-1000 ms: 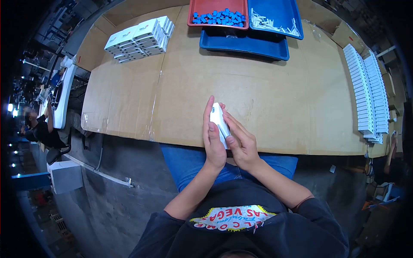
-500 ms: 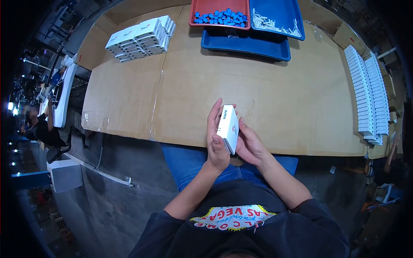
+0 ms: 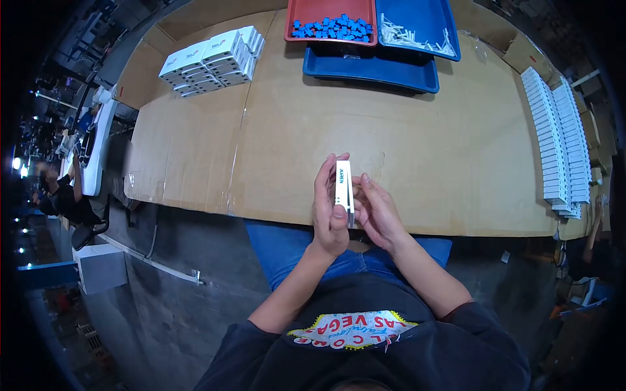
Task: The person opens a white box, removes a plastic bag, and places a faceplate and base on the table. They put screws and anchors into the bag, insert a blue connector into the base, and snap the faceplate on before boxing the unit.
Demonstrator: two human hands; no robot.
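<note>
A small white box (image 3: 343, 182) with green lettering on its narrow side stands on edge above the table's near edge. My left hand (image 3: 328, 218) is closed round it, thumb on the near end and fingers along the left and far side. On the other side, my right hand (image 3: 381, 215) is cupped, its curled fingertips against the box's right face and its thumb raised. A thin dark gap runs along the box's right edge near my right fingers. The palm-side surfaces of the box are hidden.
White boxes (image 3: 225, 49) are stacked at the back left. A red tray (image 3: 329, 8) holds blue pieces, and a blue tray (image 3: 417, 16) holds white pieces; another blue tray (image 3: 372, 72) sits before them. Rows of white boxes (image 3: 548, 143) line the right. A person (image 3: 72, 195) sits far left.
The box has turned in my hands so its narrow lettered side faces up and its broad printed face is out of sight. My right fingers have shifted slightly round its right side.
</note>
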